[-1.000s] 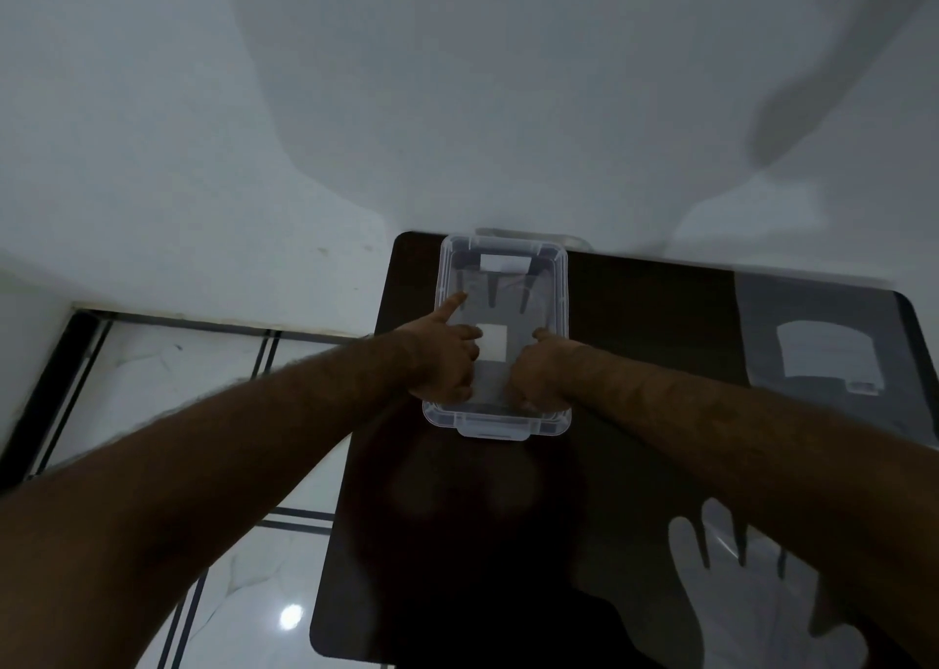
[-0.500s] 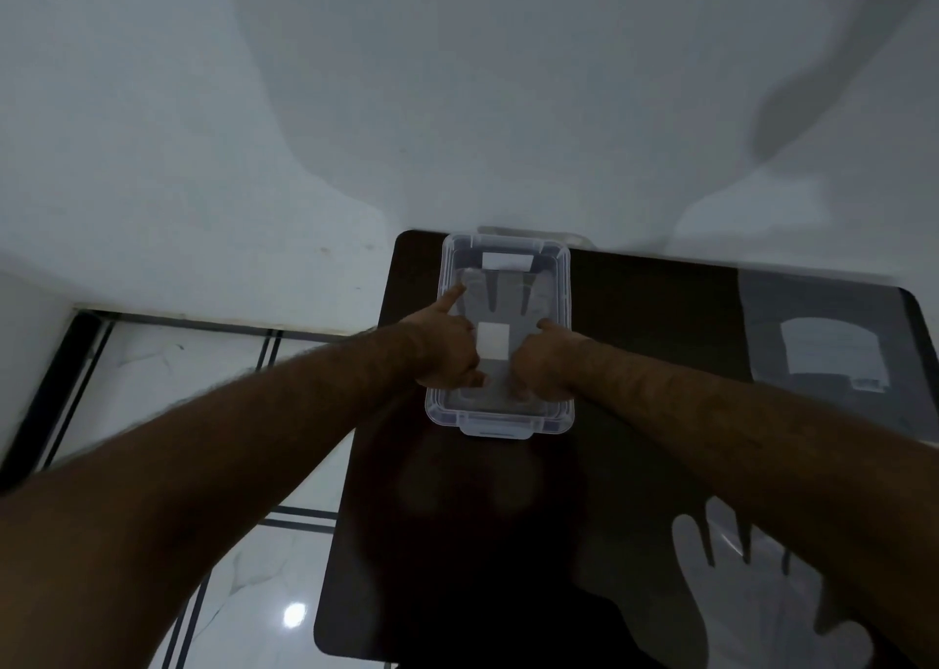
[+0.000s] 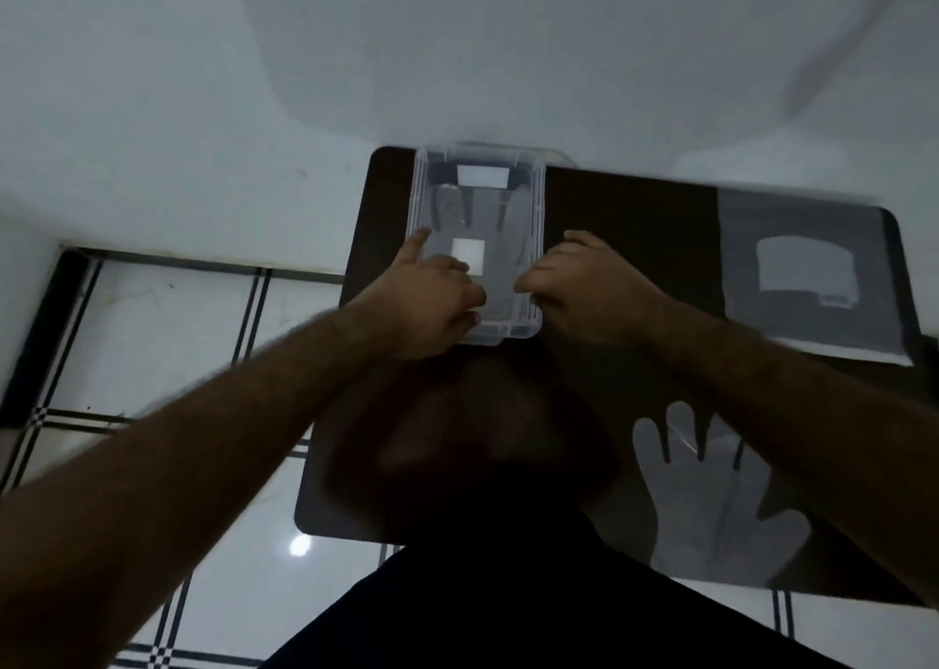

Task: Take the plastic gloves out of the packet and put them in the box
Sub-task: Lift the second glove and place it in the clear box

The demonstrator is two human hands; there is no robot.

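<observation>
A clear plastic box (image 3: 537,196) stands at the table's far left edge. A see-through plastic glove (image 3: 500,221) lies flat inside it, fingers pointing away from me. My left hand (image 3: 427,302) rests over the box's near left corner, fingers curled and the index finger stretched along the left wall. My right hand (image 3: 589,287) is just outside the right wall with curled fingers and its thumb against the box. Nothing shows in either hand. Another plastic glove (image 3: 711,490) lies flat on the table at the near right, partly under my right forearm. The packet (image 3: 808,282) lies at the far right.
The dark table (image 3: 635,221) stands against a white wall. White floor tiles with dark lines show to its left. My dark clothing fills the bottom middle of the view.
Both hands have drawn back from inside the box to its near end. The right hand has moved outside the right wall. The glove stays in the box.
</observation>
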